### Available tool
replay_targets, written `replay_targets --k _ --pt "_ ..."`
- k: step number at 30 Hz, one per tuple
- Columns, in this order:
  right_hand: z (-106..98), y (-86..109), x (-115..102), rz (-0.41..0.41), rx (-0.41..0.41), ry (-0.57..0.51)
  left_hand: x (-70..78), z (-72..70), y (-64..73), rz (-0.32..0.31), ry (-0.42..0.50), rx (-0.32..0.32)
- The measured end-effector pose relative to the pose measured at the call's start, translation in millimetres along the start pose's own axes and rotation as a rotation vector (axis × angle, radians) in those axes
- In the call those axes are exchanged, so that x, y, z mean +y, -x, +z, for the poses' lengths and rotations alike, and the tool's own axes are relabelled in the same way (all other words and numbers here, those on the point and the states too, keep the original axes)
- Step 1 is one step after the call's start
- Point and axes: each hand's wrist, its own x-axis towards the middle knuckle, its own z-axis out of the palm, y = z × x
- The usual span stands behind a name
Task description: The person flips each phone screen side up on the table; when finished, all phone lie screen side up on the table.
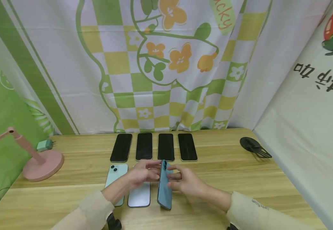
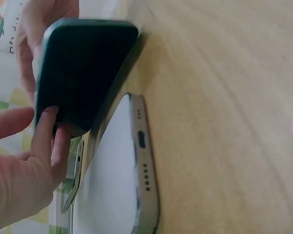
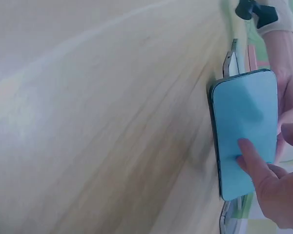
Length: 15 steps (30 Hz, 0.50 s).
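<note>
A blue smartphone [image 1: 165,188] stands tilted on its long edge, close to the tabletop, between both hands. Its dark screen [image 2: 88,73] faces my left hand [image 1: 143,174], whose fingers touch the screen side near the camera end. On the opposite side, fingertips of my right hand [image 1: 190,182] press the blue back [image 3: 244,112], with the thumb by the upper edge. Just left of it lies a white smartphone [image 1: 139,195], partly under my left hand. Farther left, a pale green smartphone [image 1: 117,172] lies back up, partly covered by my left forearm.
Several dark-screened phones [image 1: 144,147] lie in a row behind the hands. At the left stand a pink lamp-like stand [image 1: 43,164] and a small mint charger [image 1: 44,145]. A black slotted turner [image 1: 253,147] lies at the right, and a patterned curtain [image 1: 155,105] hangs behind the table.
</note>
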Motion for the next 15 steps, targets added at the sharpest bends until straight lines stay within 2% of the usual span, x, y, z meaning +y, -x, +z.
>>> replay_targets --k 4,7,11,15 --pt "0.9 -0.3 -2.1 0.076 0.056 -0.109 -2.3 4.0 4.3 0.031 0.014 -0.143" --pt "0.1 0.1 -3.4 0.123 0.083 -0.17 -1.3 8.8 8.1 0.03 0.022 -0.211" --pt "-0.1 0.8 -4.6 0.161 0.098 -0.223 1.0 12.8 11.5 0.027 0.018 -0.215" --pt "0.7 2.1 -5.6 0.185 0.121 -0.248 2.1 16.7 11.9 0.074 -0.103 -0.171"
